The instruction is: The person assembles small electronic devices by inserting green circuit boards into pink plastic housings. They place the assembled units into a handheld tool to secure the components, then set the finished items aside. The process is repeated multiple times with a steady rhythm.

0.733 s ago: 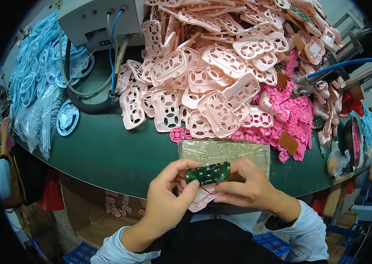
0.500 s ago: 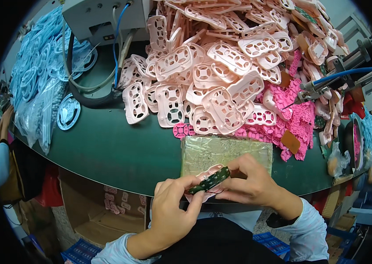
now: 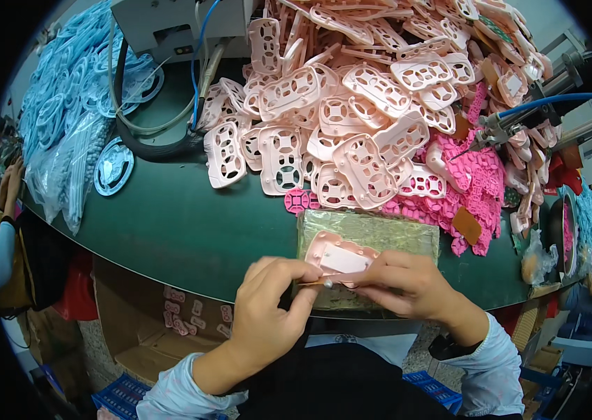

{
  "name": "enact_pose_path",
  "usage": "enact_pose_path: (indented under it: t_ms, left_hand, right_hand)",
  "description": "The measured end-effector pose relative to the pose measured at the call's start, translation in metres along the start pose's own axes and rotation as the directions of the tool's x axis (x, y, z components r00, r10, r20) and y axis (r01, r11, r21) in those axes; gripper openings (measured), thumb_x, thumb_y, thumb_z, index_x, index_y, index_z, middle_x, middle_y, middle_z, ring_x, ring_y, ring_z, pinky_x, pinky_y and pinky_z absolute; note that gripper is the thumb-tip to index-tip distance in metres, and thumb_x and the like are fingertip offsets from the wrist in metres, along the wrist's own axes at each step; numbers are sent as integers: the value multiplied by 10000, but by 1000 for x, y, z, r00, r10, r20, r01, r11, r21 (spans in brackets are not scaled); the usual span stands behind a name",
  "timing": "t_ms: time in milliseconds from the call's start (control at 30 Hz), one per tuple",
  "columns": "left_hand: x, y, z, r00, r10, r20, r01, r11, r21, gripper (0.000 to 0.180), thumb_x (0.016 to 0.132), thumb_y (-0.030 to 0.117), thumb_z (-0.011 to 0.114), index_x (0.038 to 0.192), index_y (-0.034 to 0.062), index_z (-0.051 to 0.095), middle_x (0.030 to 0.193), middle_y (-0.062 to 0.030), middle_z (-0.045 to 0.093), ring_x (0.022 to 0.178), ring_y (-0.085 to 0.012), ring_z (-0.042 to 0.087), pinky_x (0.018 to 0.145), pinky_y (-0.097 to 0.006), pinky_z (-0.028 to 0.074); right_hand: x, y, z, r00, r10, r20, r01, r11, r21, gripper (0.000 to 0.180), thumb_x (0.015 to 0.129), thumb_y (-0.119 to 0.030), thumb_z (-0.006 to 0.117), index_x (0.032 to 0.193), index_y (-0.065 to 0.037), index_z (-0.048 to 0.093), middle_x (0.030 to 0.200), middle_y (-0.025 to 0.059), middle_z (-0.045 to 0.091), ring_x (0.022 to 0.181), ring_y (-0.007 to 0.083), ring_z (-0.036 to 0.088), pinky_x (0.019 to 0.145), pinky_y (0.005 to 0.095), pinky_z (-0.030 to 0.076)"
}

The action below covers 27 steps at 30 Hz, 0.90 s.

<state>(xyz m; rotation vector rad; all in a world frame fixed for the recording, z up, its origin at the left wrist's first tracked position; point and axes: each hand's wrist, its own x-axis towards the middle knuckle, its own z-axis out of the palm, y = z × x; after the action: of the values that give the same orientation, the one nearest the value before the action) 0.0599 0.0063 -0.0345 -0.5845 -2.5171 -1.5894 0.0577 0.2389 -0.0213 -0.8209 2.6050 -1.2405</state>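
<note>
A pale pink plastic shell [image 3: 318, 246] lies hollow side up on a block wrapped in clear yellowish film [image 3: 408, 234]. Inside it shows a white rectangular piece [image 3: 343, 260]. At the shell's near edge, my left hand [image 3: 271, 301] pinches one end of a thin circuit board [image 3: 315, 283], now seen nearly edge-on. A small silvery part sits on the board's near side. The fingers of my right hand [image 3: 408, 283] close on the board's other end, against the shell's right side. Those fingertips partly hide both pieces.
Pale pink shells [image 3: 366, 168] are heaped across the back, with pink button pieces [image 3: 481, 189] and a brown board [image 3: 467, 225] to the right. Blue plastic parts [image 3: 58, 112] pile up at left. A grey machine box [image 3: 177, 28] and a metal tool arm [image 3: 499, 129] flank the heap.
The green board has tipped from showing its dotted face to nearly edge-on. The shell's hollow inside and white piece have come into view, farther forward over the block.
</note>
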Motion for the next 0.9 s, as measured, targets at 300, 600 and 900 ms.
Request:
enact_pose_path:
  t_ms: [300, 600, 900]
  left_hand:
    - [44, -20, -5, 954, 109, 281, -87, 992, -90, 240, 662, -88, 648, 841, 39, 551, 1046, -121, 690, 1043, -330, 636, 902, -398, 486]
    - [33, -22, -8, 967, 30, 254, 29, 974, -224, 221, 702, -69, 670, 904, 15, 639, 912, -102, 690, 1053, -303, 642, 869, -383, 525]
    - [34, -19, -17, 944, 96, 317, -22, 973, -229, 194, 672, -52, 707, 825, 45, 635, 802, -49, 657, 942, -283, 649, 900, -413, 491]
  right_hand:
    - [-1, -1, 4, 991, 51, -123, -54, 998, -23, 227, 719, -15, 729, 920, -55, 631, 875, 77, 573, 713, 210, 611, 603, 307, 511]
    - [-2, -4, 5, 984, 148, -103, -148, 989, 8, 150, 757, -34, 699, 873, -51, 606, 853, 75, 557, 674, 210, 607, 585, 313, 509]
    - [3, 0, -3, 997, 77, 27, -79, 993, 92, 221, 741, 32, 672, 938, -64, 646, 880, 83, 536, 783, 237, 603, 709, 321, 518]
